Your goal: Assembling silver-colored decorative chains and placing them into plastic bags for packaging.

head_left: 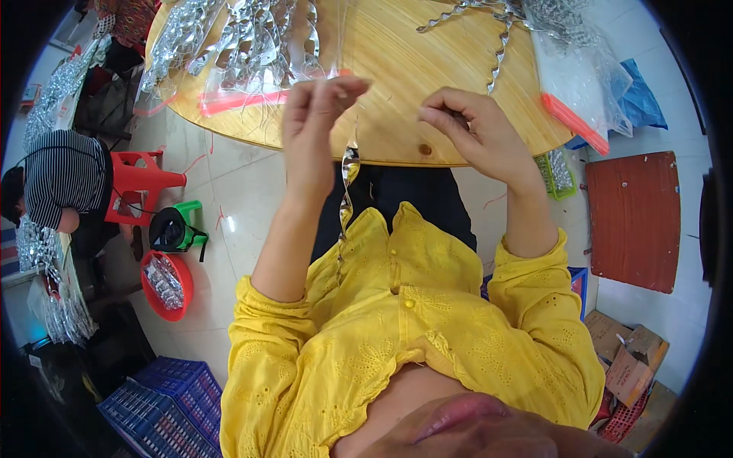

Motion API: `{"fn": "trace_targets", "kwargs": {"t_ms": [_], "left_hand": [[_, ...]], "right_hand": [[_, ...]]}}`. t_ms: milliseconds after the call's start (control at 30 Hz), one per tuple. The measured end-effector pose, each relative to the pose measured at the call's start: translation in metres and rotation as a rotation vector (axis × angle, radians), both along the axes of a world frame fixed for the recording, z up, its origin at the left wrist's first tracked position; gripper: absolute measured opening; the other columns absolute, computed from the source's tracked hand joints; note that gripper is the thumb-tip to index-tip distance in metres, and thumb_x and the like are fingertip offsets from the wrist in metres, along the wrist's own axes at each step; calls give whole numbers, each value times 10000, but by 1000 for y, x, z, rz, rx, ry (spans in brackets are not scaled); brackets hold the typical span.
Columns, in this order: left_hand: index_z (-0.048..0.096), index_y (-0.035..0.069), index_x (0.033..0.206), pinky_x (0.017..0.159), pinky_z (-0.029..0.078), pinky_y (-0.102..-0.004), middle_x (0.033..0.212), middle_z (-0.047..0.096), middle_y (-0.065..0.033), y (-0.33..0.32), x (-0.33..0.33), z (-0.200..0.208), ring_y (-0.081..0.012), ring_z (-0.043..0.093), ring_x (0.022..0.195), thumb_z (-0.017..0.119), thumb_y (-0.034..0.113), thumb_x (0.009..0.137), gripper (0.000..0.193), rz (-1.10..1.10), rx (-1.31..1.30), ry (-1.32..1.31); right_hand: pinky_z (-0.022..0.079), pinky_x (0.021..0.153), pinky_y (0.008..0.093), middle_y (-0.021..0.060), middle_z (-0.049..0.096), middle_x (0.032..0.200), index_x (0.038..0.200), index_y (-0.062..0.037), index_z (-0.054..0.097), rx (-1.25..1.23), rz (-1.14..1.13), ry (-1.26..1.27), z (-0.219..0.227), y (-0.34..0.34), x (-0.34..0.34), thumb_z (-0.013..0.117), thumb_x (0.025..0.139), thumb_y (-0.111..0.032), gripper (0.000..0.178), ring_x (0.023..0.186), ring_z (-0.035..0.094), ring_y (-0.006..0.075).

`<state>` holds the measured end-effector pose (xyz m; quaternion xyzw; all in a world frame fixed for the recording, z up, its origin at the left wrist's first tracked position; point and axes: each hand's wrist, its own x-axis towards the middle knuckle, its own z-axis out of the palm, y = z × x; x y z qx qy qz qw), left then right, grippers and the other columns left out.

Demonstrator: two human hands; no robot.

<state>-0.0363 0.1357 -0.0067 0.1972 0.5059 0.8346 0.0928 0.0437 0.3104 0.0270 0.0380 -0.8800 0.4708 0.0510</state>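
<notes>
Pressing fingertips together on right hand [482, 131], unclear on left hand [313, 114], possibly dropping silver strip [350, 163] past tabletop [412, 72] edge if slackening.

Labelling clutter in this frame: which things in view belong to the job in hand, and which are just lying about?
Likely in the job: twisted silver strip hanging between the left hand and right hand; silver strips on the wooden table.

Likely just lying about: red stool; blue crates; cardboard boxes; blue plastic bag.
</notes>
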Motion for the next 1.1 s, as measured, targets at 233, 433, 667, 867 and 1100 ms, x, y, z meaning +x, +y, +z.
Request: {"fn": "trace_targets", "kwargs": {"t_ms": [233,433,667,867,1100], "left_hand": [[430,33,807,492,334,-176,664,451,-6,32,10,-6,-47,387,540,423,156,871,138,113,-363,210],[432,28,812,507,311,-154,681,432,17,23,2,-16,-27,366,591,428,160,871,145,49,-196,-11],[435,17,816,547,372,-165,660,495,-29,23,3,-11,-61,448,586,437,142,866,134,-17,-148,-53],[478,-21,827,668,439,-225,765,576,-89,28,5,13,-122,553,697,466,129,850,152,-113,-63,-16],[518,-24,789,659,429,-197,729,581,-61,36,7,27,-101,560,696,497,138,835,170,-188,-143,51]], "right_hand": [[344,530,201,1,479,639,796,9,521,84,-20,55,6,8,-15,542,792,-86,98,587,395,60],[364,595,182,-13,501,666,783,-5,543,-117,-105,102,-13,27,-10,566,781,-93,91,644,439,58],[403,645,214,24,579,773,817,-6,578,-397,-251,349,-11,16,-8,601,733,-20,88,726,505,87],[406,658,258,49,583,776,766,-45,618,254,16,727,19,12,-14,658,620,-11,154,749,520,161],[404,677,266,47,585,815,734,-62,632,303,39,759,23,11,-22,665,589,1,161,782,518,176]]}}
